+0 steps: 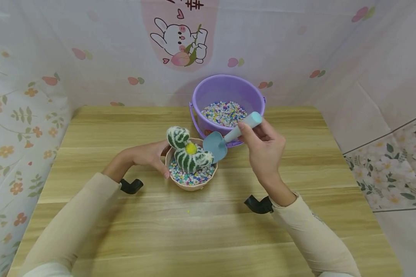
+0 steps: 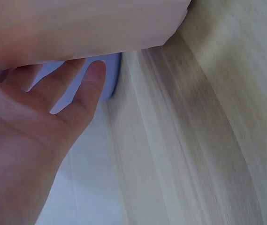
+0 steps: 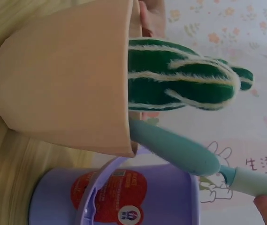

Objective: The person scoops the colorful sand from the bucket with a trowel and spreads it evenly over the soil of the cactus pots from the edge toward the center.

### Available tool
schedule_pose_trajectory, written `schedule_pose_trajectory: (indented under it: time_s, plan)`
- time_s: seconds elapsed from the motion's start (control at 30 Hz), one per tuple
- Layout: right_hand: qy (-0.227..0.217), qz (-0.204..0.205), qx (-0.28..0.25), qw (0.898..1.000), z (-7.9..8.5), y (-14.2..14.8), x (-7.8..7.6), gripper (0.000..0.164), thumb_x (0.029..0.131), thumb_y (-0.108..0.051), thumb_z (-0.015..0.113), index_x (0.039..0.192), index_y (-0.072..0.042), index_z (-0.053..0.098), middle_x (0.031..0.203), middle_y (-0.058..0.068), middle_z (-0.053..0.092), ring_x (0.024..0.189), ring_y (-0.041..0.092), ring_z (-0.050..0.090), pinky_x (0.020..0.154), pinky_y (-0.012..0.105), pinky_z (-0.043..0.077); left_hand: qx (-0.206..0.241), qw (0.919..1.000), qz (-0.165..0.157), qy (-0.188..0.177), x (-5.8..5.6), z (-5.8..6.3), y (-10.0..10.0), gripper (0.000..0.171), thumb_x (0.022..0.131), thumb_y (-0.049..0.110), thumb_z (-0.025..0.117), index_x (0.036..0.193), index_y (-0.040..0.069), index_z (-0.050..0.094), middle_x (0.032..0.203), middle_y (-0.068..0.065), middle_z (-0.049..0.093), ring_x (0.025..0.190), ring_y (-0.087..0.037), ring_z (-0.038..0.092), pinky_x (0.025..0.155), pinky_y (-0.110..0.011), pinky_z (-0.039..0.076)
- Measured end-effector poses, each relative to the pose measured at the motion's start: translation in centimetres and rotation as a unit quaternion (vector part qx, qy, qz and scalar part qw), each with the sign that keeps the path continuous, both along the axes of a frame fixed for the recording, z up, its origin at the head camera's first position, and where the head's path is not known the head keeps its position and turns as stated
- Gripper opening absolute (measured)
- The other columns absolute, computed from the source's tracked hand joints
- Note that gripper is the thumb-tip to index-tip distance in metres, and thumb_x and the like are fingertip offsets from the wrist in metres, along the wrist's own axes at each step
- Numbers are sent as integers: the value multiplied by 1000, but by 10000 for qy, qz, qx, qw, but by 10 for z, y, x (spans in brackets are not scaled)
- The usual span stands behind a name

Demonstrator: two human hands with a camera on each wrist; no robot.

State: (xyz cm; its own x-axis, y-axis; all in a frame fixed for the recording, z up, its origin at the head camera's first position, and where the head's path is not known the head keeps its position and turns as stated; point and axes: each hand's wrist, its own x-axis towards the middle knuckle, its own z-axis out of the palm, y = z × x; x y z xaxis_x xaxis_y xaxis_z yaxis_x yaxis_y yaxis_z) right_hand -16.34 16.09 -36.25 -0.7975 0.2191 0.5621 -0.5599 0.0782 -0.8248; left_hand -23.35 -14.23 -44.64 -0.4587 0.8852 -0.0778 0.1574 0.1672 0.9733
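Note:
A plush green cactus with white fuzzy ribs and a yellow pom-pom (image 1: pixel 191 148) stands in a peach flower pot (image 1: pixel 190 187) among multicoloured beads (image 1: pixel 180 176). My left hand (image 1: pixel 149 154) holds the pot's left side, thumb by the rim; in the left wrist view its fingers (image 2: pixel 88 86) reach along the pot wall (image 2: pixel 91 28). My right hand (image 1: pixel 266 148) grips the pale handle of a toy shovel (image 1: pixel 215 147). In the right wrist view the blue-green shovel blade (image 3: pixel 175 147) slants over the pot's rim, its tip hidden behind the wall, beside the cactus (image 3: pixel 180 77).
Right behind the pot stands a purple bucket (image 1: pixel 228 86), partly filled with the same kind of beads (image 1: pixel 224 112), its handle hanging down. A tiny yellow bit (image 1: pixel 188 211) lies on the wooden table (image 1: pixel 194 238) in front. Printed cloth (image 1: pixel 107 46) hangs along the back.

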Motion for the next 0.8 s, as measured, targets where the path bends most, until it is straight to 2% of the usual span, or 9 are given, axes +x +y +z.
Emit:
schedule_pose_trajectory:
  time_s: [0.2, 0.3, 0.47, 0.6, 0.67, 0.8]
  plan:
    - [104, -141, -196, 9997, 2, 6, -3, 18, 86, -6, 74, 100, 5, 73, 79, 8, 72, 66, 16, 70, 59, 30, 59, 193, 9988, 358, -286, 7, 1, -2, 107, 76, 5, 81, 156, 13, 11, 158, -9, 25, 145, -28, 25, 117, -46, 25]
    - [96, -213, -359, 9991, 5, 8, -5, 18, 85, -6, 75, 99, 5, 73, 78, 9, 71, 66, 16, 70, 59, 30, 59, 284, 9983, 493, -149, 13, 1, -1, 105, 77, 4, 80, 156, 14, 12, 158, -7, 23, 145, -27, 24, 118, -48, 23]
    - [0, -310, -587, 9978, 9, 12, -8, 18, 84, -7, 75, 99, 4, 73, 79, 11, 72, 72, 19, 72, 60, 31, 59, 64, 9971, 720, 248, 20, 3, 1, 109, 77, 15, 83, 157, 16, 9, 160, -5, 17, 147, -26, 18, 119, -48, 17]
    - [-206, -298, -916, 9951, 11, 16, -12, 18, 84, -6, 76, 96, 7, 72, 79, 13, 71, 74, 20, 71, 59, 32, 59, -47, 9964, 781, 312, 22, 3, 2, 113, 74, 18, 86, 156, 14, 8, 160, -8, 17, 147, -27, 18, 119, -48, 18]
    - [-373, -244, -1244, 9912, 12, 19, -15, 22, 83, -6, 77, 95, 10, 71, 79, 14, 70, 73, 21, 71, 58, 32, 59, -59, 9964, 786, 303, 23, 2, 2, 114, 73, 19, 86, 156, 12, 8, 160, -9, 18, 147, -28, 18, 119, -48, 19]
    - [-806, -44, -2083, 9747, 12, 28, -23, 29, 82, -8, 78, 96, 15, 68, 80, 16, 69, 69, 21, 72, 55, 32, 59, -57, 9965, 796, 256, 22, 2, 2, 115, 73, 20, 87, 156, 13, 9, 160, -8, 19, 146, -26, 20, 119, -47, 20]
